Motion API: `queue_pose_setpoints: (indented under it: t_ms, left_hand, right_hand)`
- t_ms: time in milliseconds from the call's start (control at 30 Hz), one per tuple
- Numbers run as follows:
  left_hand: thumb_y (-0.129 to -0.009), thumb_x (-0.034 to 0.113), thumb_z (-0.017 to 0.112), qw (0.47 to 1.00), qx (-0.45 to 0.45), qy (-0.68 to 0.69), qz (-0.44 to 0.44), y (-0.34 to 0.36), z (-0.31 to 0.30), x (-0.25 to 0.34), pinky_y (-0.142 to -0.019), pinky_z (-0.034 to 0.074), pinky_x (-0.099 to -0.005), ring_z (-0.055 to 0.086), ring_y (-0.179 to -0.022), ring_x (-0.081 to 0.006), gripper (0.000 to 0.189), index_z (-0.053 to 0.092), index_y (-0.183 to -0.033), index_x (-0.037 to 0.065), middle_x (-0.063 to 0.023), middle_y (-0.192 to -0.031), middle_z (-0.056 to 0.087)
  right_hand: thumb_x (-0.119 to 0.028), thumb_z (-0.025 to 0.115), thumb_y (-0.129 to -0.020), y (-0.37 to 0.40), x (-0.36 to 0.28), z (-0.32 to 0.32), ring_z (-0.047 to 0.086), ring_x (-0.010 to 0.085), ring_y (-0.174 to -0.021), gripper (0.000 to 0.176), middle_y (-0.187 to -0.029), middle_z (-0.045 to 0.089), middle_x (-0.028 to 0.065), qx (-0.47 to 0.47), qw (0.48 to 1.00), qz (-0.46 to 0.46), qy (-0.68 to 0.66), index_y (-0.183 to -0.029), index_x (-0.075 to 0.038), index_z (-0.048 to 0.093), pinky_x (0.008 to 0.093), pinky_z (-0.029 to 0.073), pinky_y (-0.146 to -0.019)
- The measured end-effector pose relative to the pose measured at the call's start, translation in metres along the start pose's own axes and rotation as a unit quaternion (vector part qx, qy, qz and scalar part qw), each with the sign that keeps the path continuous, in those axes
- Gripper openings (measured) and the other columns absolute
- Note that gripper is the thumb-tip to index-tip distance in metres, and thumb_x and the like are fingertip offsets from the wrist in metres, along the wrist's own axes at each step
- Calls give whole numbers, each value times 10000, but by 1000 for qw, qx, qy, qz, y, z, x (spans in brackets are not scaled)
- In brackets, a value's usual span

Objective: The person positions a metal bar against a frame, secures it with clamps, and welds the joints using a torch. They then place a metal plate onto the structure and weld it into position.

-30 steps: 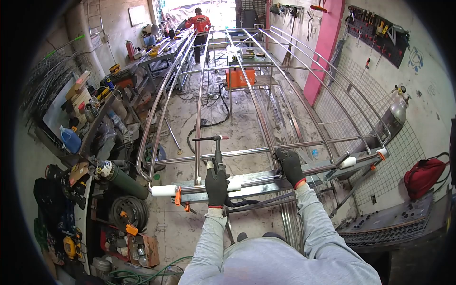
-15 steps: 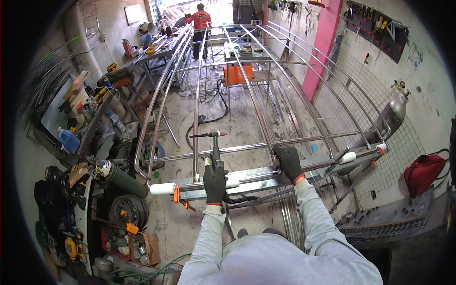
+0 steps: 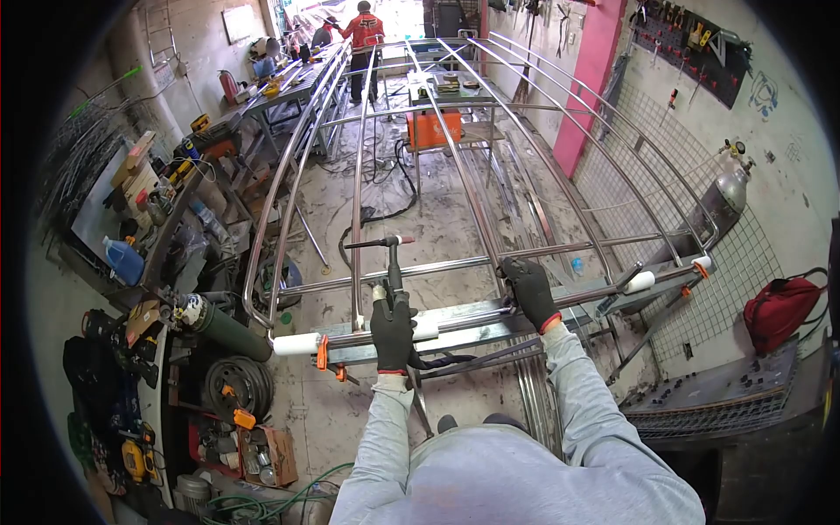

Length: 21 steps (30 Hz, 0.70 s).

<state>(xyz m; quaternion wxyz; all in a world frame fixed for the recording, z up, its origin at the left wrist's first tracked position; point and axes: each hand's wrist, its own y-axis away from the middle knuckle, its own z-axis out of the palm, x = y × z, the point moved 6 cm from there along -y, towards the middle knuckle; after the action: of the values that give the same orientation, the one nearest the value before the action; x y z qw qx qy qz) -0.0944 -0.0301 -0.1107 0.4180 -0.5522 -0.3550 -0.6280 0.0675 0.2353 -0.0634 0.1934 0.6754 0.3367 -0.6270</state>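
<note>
Gripping the upright torch [image 3: 395, 267], the left hand [image 3: 393, 332] reaches forward; right fingers [image 3: 518, 271] curl at a tube [image 3: 477, 206].

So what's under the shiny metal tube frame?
Visible through the shiny metal tube frame: a boxy orange machine, black cable and stained pale floor. The flat grey metal beam hides what's behind it.

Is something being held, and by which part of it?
The left grip holds the torch by its handle. I cannot tell if the right grip holds the metal tube.
</note>
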Motion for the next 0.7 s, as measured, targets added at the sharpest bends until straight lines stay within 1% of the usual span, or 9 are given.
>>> queue_pose_setpoints:
  t_ms: [67,167,267,467,533,567,600,667,700]
  left_hand:
    - [-1045,152,559,1000,-2,-7,-8,0,0,-2,-570,523,-221,619,-714,-70,291,567,-1288,-8,-45,-966,664]
    - [-1040,150,552,1000,13,15,15,3,4,5,-569,519,-225,614,-702,-70,279,574,-1267,-10,-40,-928,658]
    - [-1028,130,547,999,28,31,16,5,3,11,-569,515,-224,610,-695,-72,269,579,-1252,-16,-34,-887,648]
    - [-1013,109,549,1000,-8,2,-5,-1,-2,-1,-569,515,-232,602,-674,-81,248,604,-1217,-21,-34,-848,639]
    - [-1028,171,610,999,-29,-21,-13,-3,-5,-6,-588,540,-282,678,-732,-136,299,597,-1262,-16,-115,-1013,707]
    - [-1046,168,596,999,-26,-15,18,-1,-5,-6,-631,542,-281,674,-761,-131,293,592,-1264,-27,-114,-1028,712]
    - [-1046,168,596,999,-28,-17,13,0,-5,-6,-631,542,-281,674,-761,-131,293,592,-1264,-27,-114,-1028,712]
    - [-1055,155,589,999,-41,-1,36,2,-4,-4,-665,537,-275,661,-771,-124,285,587,-1267,-36,-109,-1028,711]
    - [-1057,153,589,998,-51,14,33,1,-4,-6,-689,535,-275,648,-756,-120,270,589,-1251,-35,-109,-1021,710]
  right_hand:
    - [-339,641,-1046,-1,-1,-1,495,83,-497,361,-620,559,-14,2,1000,-28,9,-899,-32,762,277,390,-480]
    - [-337,630,-1050,2,-2,0,497,84,-496,362,-620,562,-12,-7,1000,-4,0,-900,-35,760,274,392,-480]
    - [-334,615,-1056,6,-4,1,503,88,-495,361,-617,561,-12,-13,998,55,-32,-910,-35,756,272,394,-480]
    - [-339,613,-1048,3,-4,-2,545,93,-535,354,-654,582,2,-37,999,-5,18,-940,-34,755,279,419,-513]
    - [-319,598,-1047,3,-16,-1,566,104,-566,343,-710,609,18,-38,992,-87,80,-945,-32,757,295,447,-543]
    - [-288,581,-1049,5,-5,-3,584,115,-584,321,-765,634,35,-45,998,21,46,-980,-27,754,313,470,-561]
    - [-288,581,-1049,3,-1,-4,584,115,-584,321,-765,634,35,-44,998,27,45,-980,-27,754,313,470,-561]
    - [-287,588,-1046,5,-18,0,595,109,-596,308,-771,642,39,-50,962,-192,186,-998,-27,747,310,478,-559]
    - [-302,614,-1043,8,-10,-1,605,110,-607,298,-748,639,32,-72,997,12,10,-1053,-27,729,307,491,-578]
